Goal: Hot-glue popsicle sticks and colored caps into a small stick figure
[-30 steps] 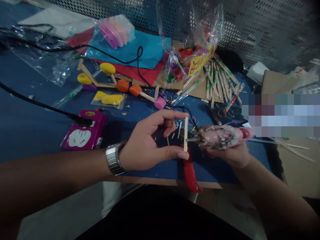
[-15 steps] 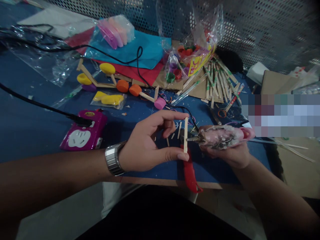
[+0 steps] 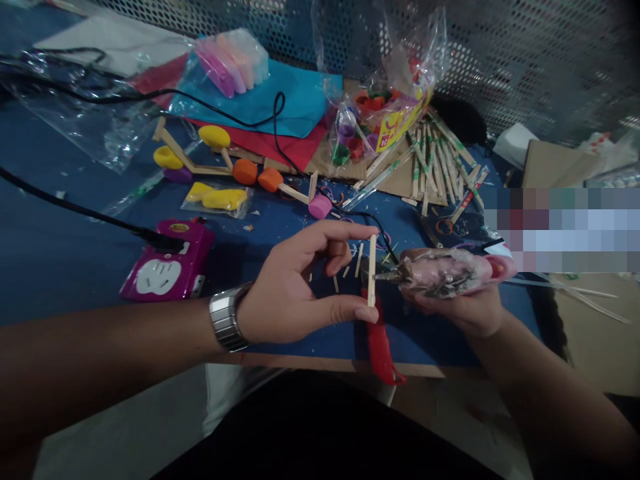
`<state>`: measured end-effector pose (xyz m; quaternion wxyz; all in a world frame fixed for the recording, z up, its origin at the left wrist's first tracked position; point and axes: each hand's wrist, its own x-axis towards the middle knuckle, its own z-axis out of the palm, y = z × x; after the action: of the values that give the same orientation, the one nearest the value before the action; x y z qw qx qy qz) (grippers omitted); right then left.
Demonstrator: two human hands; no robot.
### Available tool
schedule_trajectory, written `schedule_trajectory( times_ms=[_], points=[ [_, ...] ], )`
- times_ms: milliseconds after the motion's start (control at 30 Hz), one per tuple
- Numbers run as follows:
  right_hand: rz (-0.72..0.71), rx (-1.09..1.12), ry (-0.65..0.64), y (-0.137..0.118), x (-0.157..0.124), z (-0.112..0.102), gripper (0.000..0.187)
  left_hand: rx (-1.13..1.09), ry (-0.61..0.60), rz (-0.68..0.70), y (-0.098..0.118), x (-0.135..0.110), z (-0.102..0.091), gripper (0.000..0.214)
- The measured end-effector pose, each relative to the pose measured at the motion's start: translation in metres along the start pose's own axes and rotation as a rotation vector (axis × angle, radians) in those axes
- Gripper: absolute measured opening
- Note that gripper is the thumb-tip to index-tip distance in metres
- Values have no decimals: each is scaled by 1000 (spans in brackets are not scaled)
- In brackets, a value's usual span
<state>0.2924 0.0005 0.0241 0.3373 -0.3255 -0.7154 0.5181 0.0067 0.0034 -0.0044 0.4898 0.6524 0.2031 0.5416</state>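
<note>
My left hand (image 3: 295, 293) pinches a short wooden stick (image 3: 371, 270) upright between forefinger tip and thumb tip. My right hand (image 3: 463, 308) is wrapped round a pink glue gun (image 3: 445, 272) caked with dried glue. The gun's nozzle points left and touches the stick's side near its middle. Both hands hover over the near edge of the blue table (image 3: 60, 253). A steel watch (image 3: 227, 317) is on my left wrist.
A red-handled tool (image 3: 379, 343) lies under the hands at the table edge. A magenta power strip (image 3: 167, 267) sits to the left. Behind are a stick frame with coloured caps (image 3: 235, 170), bags of caps (image 3: 380, 107), wrapped chopsticks (image 3: 440, 167), coloured paper (image 3: 295, 100), a cardboard box (image 3: 595, 320).
The glue gun has shifted very slightly to the right; otherwise both hands and the stick stay where they were.
</note>
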Motion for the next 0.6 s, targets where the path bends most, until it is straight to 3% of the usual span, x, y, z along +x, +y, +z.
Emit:
schedule_trajectory(
  times_ms=[600],
  points=[
    [-17,-164,-13,-13,8,-5,10,35,29,13,3,1,2,75]
  ],
)
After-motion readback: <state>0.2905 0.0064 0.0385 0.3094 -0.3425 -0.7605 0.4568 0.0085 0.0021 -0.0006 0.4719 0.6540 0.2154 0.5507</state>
